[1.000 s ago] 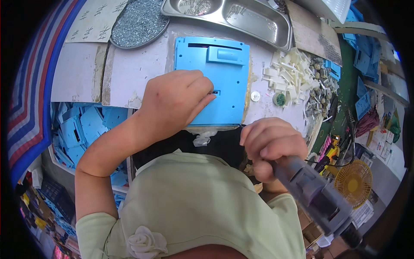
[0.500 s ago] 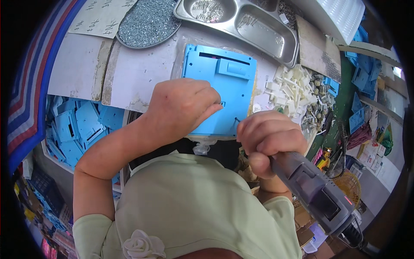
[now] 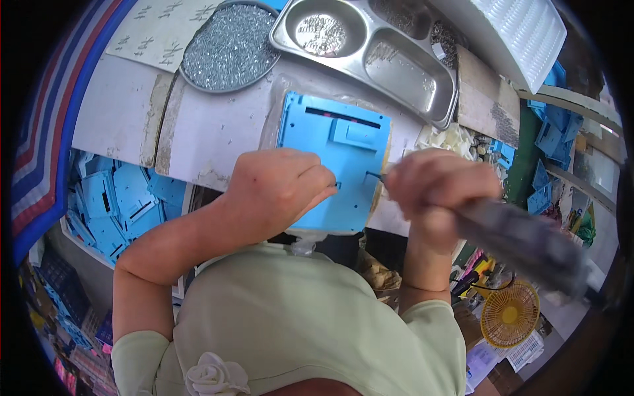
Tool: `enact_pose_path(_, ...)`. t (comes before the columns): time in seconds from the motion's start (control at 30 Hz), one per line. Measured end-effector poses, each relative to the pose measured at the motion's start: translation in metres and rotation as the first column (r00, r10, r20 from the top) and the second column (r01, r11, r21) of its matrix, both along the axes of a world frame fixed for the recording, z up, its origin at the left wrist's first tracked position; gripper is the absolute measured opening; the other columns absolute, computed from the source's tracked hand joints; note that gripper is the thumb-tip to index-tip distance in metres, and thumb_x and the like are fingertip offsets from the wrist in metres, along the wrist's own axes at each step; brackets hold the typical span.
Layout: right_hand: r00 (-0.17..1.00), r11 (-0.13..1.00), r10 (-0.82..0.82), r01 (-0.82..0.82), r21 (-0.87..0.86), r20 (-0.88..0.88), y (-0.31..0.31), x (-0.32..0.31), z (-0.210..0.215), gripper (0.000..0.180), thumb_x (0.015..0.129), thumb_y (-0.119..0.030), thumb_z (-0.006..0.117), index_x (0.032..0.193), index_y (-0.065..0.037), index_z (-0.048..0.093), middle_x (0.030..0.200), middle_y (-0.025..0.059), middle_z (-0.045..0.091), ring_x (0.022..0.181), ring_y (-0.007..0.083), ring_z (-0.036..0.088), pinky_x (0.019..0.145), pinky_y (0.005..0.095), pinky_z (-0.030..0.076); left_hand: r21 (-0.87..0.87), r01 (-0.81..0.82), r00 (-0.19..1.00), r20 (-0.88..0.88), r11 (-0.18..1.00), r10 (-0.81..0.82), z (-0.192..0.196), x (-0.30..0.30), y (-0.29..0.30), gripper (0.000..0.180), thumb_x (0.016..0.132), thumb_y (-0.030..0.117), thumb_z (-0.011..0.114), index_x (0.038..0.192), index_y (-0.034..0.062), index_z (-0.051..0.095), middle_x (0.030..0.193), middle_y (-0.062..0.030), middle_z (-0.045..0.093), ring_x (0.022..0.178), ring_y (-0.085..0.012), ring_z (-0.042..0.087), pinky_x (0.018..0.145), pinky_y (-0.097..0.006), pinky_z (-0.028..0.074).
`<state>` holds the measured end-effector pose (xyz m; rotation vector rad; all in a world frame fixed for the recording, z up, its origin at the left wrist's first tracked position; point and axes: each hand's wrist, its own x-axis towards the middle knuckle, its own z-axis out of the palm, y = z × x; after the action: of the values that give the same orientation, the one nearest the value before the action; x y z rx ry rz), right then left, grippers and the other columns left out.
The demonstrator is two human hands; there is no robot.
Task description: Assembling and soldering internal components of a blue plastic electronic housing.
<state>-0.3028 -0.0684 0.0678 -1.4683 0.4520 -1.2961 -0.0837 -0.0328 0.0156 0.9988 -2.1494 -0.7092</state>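
A flat blue plastic panel point(image 3: 333, 148) with slots lies on the white worktable point(image 3: 218, 129). My left hand point(image 3: 277, 191) rests on its lower left part, fingers pinched together near a small hole; whether it holds a screw is too small to tell. My right hand point(image 3: 439, 191) grips a grey electric screwdriver point(image 3: 522, 244), blurred by motion, with its thin bit point(image 3: 375, 176) pointing left over the panel's right side.
A round tray of small screws point(image 3: 228, 49) and a divided steel tray point(image 3: 370, 46) sit at the back. White plastic parts point(image 3: 449, 140) lie to the right. A bin of blue panels point(image 3: 115, 204) stands lower left. A yellow fan point(image 3: 510, 315) sits lower right.
My right hand has swung the screwdriver up from beside my body so its bit lies over the panel. My left hand has stayed on the panel.
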Motion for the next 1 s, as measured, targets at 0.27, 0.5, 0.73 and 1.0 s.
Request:
enact_pose_path(0.27, 0.985, 0.986, -0.159, 0.156, -0.052, -0.06, -0.045, 0.011, -0.019, 0.016, 0.094, -0.01, 0.061, 0.093, -0.008, 0.045, 0.059, 0.0046, 0.044, 0.051, 0.0149, 0.041, 0.055, 0.0368, 0.046, 0.035, 0.004, 1.0, 0.021, 0.999, -0.005, -0.001, -0.002, 0.003, 0.017, 0.075, 0.014, 0.082, 0.084, 0.0107, 0.068, 0.071, -0.0032, 0.058, 0.062, -0.0235, 0.061, 0.053, -0.036, 0.047)
enact_pose_path(0.5, 0.986, 0.997, -0.079, 0.078, -0.01, -0.15, -0.057, -0.006, -0.012, 0.019, 0.094, -0.017, 0.065, 0.109, -0.008, 0.056, 0.061, -0.0005, 0.046, 0.053, 0.0136, 0.043, 0.058, 0.0366, 0.046, 0.012, 0.004, 0.998, -0.057, 1.0, -0.004, -0.005, 0.002, 0.002, 0.014, 0.078, 0.01, 0.081, 0.088, 0.0084, 0.071, 0.07, -0.0047, 0.059, 0.06, -0.0221, 0.059, 0.052, -0.034, 0.045)
enact_pose_path(0.73, 0.973, 0.985, 0.158, -0.167, 0.041, 0.171, -0.006, 0.012, 0.038, 0.032, 0.091, -0.033, 0.075, 0.116, -0.017, 0.061, 0.067, -0.0049, 0.058, 0.057, 0.0084, 0.053, 0.062, 0.0273, 0.052, 0.281, 0.005, 0.965, -0.254, 0.96, 0.069, 0.011, 0.009, 0.005, 0.014, 0.081, 0.001, 0.077, 0.095, 0.0033, 0.073, 0.065, -0.0056, 0.057, 0.054, -0.0169, 0.053, 0.05, -0.031, 0.04)
enact_pose_path(1.0, 0.976, 0.983, 0.165, -0.174, 0.056, 0.139, 0.009, 0.039, 0.036, 0.028, 0.096, -0.032, 0.071, 0.114, -0.018, 0.054, 0.067, -0.0044, 0.058, 0.054, 0.0075, 0.053, 0.06, 0.0265, 0.052, 0.272, -0.06, 0.946, -0.293, 0.961, 0.141, 0.012, 0.015, 0.014, 0.012, 0.08, 0.001, 0.078, 0.09, 0.0043, 0.073, 0.064, -0.0053, 0.057, 0.054, -0.0179, 0.054, 0.05, -0.032, 0.04)
